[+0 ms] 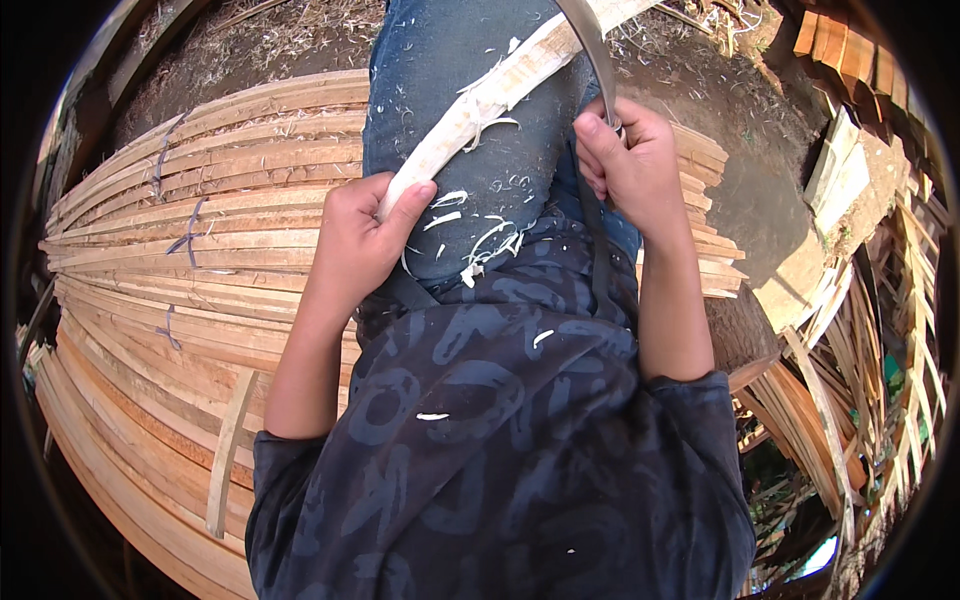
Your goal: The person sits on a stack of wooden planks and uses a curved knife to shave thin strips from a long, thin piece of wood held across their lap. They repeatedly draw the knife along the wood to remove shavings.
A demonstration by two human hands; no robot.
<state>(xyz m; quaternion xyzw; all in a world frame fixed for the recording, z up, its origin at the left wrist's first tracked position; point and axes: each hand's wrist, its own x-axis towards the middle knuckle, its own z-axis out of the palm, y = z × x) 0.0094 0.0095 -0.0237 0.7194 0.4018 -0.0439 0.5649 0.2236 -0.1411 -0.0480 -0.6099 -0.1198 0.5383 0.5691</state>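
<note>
A peeled, pale wooden branch (470, 112) slants across my jeans-covered thigh (450, 60), from lower left to upper right. My left hand (375, 232) is wrapped round its near end, thumb on top. In my right hand (640, 165), closed at its handle, is a sickle with a curved metal blade (597, 55). The blade rises past the far part of the branch and bends left at the picture's top edge; whether it touches the wood I cannot tell. Thin curled shavings (490, 240) lie on my jeans and lap, and one curl hangs from the branch.
Long sawn slats (270, 215), some tied in bundles, spread to my left with a short loose strip (230, 450) across them. At right are a log end (740, 335), a pale split board (838, 170) and a heap of thin strips (800, 420). Reddish-brown blocks (850, 45) sit far right.
</note>
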